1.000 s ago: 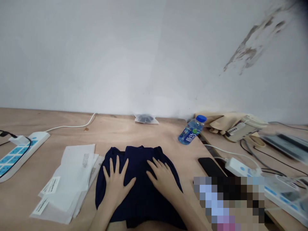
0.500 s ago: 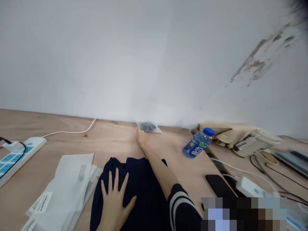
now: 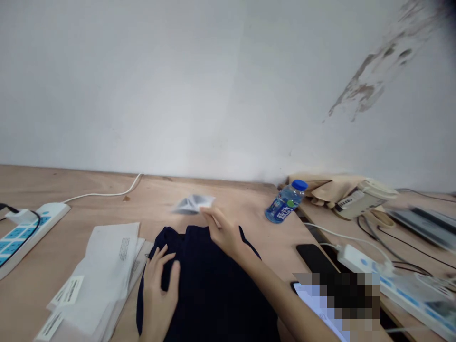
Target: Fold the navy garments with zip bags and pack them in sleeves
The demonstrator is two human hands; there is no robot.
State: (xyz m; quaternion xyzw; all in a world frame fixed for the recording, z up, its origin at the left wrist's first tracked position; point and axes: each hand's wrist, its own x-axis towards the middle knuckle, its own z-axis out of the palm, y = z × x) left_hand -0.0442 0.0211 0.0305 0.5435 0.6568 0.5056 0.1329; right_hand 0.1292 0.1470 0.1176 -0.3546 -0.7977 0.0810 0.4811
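The right hand (image 3: pixel 226 232) pinches the translucent packet (image 3: pixel 192 204), which extends crosswise leftward beyond the navy garment (image 3: pixel 213 285), over which the left hand (image 3: pixel 158 294) curves loosely open.

Near centre, the soft cloth (image 3: pixel 217 289) is plain dark navy; beyond it, a small plastic packet (image 3: pixel 194 203) shows blurred whitish and grey. Left, flat translucent white bags (image 3: pixel 103 275) carry black-striped white labels (image 3: pixel 74 288). Right, a clear plastic bottle (image 3: pixel 285 202) has a bright blue cap (image 3: pixel 299 185).
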